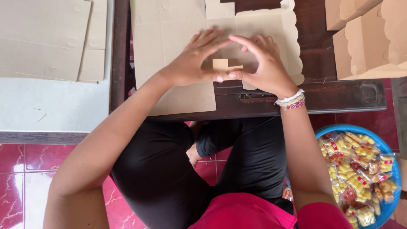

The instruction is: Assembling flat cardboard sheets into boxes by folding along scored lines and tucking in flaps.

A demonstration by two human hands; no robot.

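Cardboard sheet (178, 38), flat and unfolded with a scalloped edge, lies on the dark wooden counter (339, 95) in front of me. Beside it, more flat cardboard (46, 38) is stacked to the left and folded boxes (369, 42) stand to the right. A blue basin (392, 152) of bagged yellow snacks sits on the red floor (25, 174). My left hand (193, 61) presses the sheet with fingers spread. My right hand (265, 65) pinches a small cardboard tab (222, 65) between thumb and fingers.
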